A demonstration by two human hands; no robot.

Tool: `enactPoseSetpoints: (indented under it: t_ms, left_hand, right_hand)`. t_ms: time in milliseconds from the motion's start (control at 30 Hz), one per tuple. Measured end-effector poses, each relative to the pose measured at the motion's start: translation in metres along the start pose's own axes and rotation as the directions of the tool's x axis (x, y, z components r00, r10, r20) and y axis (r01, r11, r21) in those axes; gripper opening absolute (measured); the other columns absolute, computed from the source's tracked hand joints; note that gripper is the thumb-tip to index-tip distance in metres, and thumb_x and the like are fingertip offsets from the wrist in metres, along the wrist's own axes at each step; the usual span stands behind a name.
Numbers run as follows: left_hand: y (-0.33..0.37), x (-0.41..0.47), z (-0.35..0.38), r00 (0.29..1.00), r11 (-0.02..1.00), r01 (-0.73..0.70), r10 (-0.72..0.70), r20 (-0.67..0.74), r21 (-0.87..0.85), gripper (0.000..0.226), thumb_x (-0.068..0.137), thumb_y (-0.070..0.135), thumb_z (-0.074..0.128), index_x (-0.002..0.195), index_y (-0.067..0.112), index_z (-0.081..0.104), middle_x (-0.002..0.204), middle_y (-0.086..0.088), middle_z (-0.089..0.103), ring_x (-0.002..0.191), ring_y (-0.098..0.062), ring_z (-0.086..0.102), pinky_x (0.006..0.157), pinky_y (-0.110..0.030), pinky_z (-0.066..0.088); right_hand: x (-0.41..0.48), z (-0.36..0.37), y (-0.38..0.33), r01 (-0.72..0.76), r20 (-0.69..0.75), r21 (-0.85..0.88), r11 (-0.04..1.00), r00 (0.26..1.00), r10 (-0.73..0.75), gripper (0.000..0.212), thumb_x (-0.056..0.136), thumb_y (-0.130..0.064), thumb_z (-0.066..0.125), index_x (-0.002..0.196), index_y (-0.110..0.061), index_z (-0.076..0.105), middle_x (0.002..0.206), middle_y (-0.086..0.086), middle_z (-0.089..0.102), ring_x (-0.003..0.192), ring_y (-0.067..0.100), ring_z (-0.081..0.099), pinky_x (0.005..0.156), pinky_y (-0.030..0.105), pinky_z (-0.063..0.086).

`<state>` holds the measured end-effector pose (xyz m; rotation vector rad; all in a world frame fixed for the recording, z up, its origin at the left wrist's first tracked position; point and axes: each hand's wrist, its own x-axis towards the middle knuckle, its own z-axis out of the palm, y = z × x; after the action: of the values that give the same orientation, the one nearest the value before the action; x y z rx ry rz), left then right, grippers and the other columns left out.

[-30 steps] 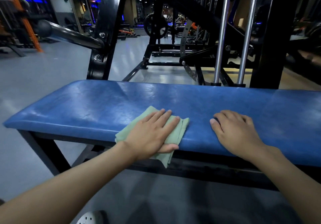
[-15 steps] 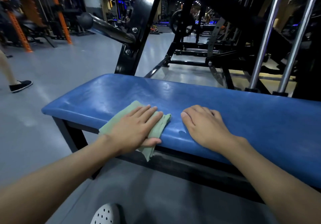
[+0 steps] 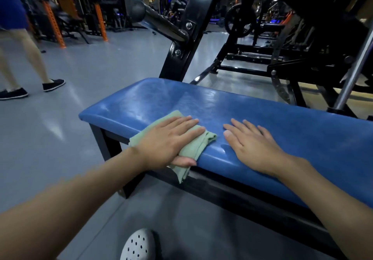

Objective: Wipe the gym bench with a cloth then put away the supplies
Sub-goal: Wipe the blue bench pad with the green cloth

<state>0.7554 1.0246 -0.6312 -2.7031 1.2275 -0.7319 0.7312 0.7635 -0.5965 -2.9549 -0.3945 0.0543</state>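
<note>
Grey smooth floor (image 3: 80, 68) fills the left and near part of the view, and it shines a little under the lamps. Behind stands a black machine frame (image 3: 193, 27) with bolts, and a round padded bar (image 3: 161, 21) comes out of it to the left. In front of the frame is the blue padded table (image 3: 282, 128). It runs from the middle of the view to the right edge, on black legs, and its left end is near my left side.

At the far left a person (image 3: 20, 48) in blue shorts and black shoes (image 3: 53, 84) is on the floor, well apart from the table.

My right grip (image 3: 256, 144) is released. It lies flat on the bare blue padding, palm down, fingers straight and a little spread, and holds nothing.

My left grip (image 3: 167, 138) is also released. It presses flat on the green cloth (image 3: 193, 148), with the fingers straight and close together. The thumb lies at the front edge of the table, against the cloth.

That cloth is folded and lies on the padding near the left end of the table, just beside my right grip but apart from it. One corner hangs down over the front edge.

Below, near the bottom edge, the toe of a white shoe (image 3: 139, 245) with small holes is on the floor.
</note>
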Motion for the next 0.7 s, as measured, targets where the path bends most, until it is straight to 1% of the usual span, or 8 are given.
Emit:
enactPoseSetpoints:
  t_ms: [67, 133, 200, 300, 367, 467, 600, 700]
  left_hand:
    - [-0.015, -0.010, -0.002, 0.999, 1.000, 0.017, -0.017, 0.028, 0.001, 0.089, 0.088, 0.077, 0.042, 0.149, 0.013, 0.039, 0.153, -0.013, 0.043, 0.144, -0.031, 0.036, 0.118, -0.047, 0.027]
    - [-0.030, -0.018, -0.006, 0.997, 0.999, 0.048, -0.048, 0.067, 0.005, 0.090, 0.087, 0.078, 0.040, 0.149, 0.012, 0.041, 0.153, -0.013, 0.043, 0.143, -0.031, 0.036, 0.119, -0.047, 0.026]
    - [-0.041, -0.024, -0.010, 0.988, 0.993, 0.115, -0.115, 0.101, 0.005, 0.090, 0.087, 0.079, 0.040, 0.148, 0.013, 0.042, 0.152, -0.011, 0.044, 0.143, -0.030, 0.037, 0.119, -0.047, 0.026]
    - [-0.034, -0.027, -0.013, 0.972, 0.977, 0.211, -0.211, 0.103, 0.015, 0.085, 0.089, 0.077, 0.035, 0.148, 0.015, 0.043, 0.152, -0.010, 0.045, 0.143, -0.031, 0.038, 0.119, -0.047, 0.026]
    - [-0.013, -0.022, -0.011, 0.951, 0.951, 0.309, -0.308, 0.039, -0.017, 0.077, 0.094, 0.070, 0.029, 0.146, 0.016, 0.047, 0.151, -0.009, 0.047, 0.142, -0.032, 0.038, 0.118, -0.045, 0.025]
    - [0.007, -0.019, -0.003, 0.895, 0.900, 0.427, -0.435, -0.098, -0.094, 0.057, 0.100, 0.049, 0.028, 0.137, 0.017, 0.057, 0.143, -0.007, 0.055, 0.139, -0.031, 0.043, 0.114, -0.045, 0.029]
    - [-0.012, -0.028, 0.009, 0.884, 0.922, 0.376, -0.388, -0.260, -0.094, 0.055, 0.099, 0.041, 0.030, 0.128, 0.009, 0.064, 0.132, -0.010, 0.063, 0.129, -0.032, 0.054, 0.107, -0.047, 0.040]
    - [-0.030, -0.041, 0.015, 0.863, 0.915, 0.394, -0.402, -0.306, -0.089, 0.057, 0.099, 0.041, 0.028, 0.126, 0.008, 0.066, 0.130, -0.010, 0.065, 0.127, -0.032, 0.056, 0.105, -0.048, 0.042]
  right_hand:
    - [-0.001, 0.000, 0.002, 0.000, 0.031, -0.028, 1.000, 1.000, 0.001, 0.058, 0.101, -0.056, 0.010, 0.155, -0.038, 0.014, 0.165, -0.012, 0.001, 0.152, 0.015, -0.003, 0.121, 0.044, 0.000]
    - [-0.001, -0.001, 0.001, -0.008, 0.040, -0.050, 0.999, 0.999, 0.010, 0.058, 0.101, -0.056, 0.014, 0.155, -0.036, 0.015, 0.165, -0.009, 0.003, 0.152, 0.017, -0.001, 0.121, 0.046, 0.002]
    - [0.003, -0.003, -0.004, -0.007, 0.007, -0.059, 0.998, 1.000, 0.007, 0.054, 0.101, -0.053, 0.019, 0.150, -0.032, 0.029, 0.162, -0.004, 0.018, 0.150, 0.020, 0.009, 0.120, 0.049, 0.007]
    - [0.020, -0.005, -0.021, 0.044, -0.084, 0.012, 0.999, 0.996, -0.043, 0.045, 0.099, -0.049, 0.021, 0.126, -0.030, 0.051, 0.136, -0.005, 0.047, 0.138, 0.018, 0.032, 0.114, 0.050, 0.019]
    - [0.038, -0.002, -0.039, 0.079, -0.116, 0.080, 0.994, 0.991, -0.070, 0.041, 0.100, -0.048, 0.021, 0.120, -0.032, 0.053, 0.131, -0.007, 0.052, 0.132, 0.019, 0.039, 0.110, 0.049, 0.025]
    - [0.058, 0.004, -0.069, 0.063, -0.157, 0.118, 0.991, 0.987, -0.044, 0.039, 0.102, -0.043, 0.023, 0.123, -0.028, 0.053, 0.131, 0.003, 0.051, 0.127, 0.028, 0.042, 0.107, 0.046, 0.028]
    - [0.077, 0.009, -0.100, 0.105, -0.215, 0.117, 0.988, 0.974, -0.078, 0.041, 0.103, -0.041, 0.025, 0.128, -0.025, 0.053, 0.133, 0.003, 0.055, 0.126, 0.026, 0.046, 0.107, 0.043, 0.028]
    - [0.090, 0.014, -0.122, 0.163, -0.196, 0.112, 0.980, 0.971, -0.139, 0.043, 0.104, -0.040, 0.025, 0.130, -0.021, 0.053, 0.136, 0.003, 0.055, 0.128, 0.025, 0.045, 0.107, 0.041, 0.029]
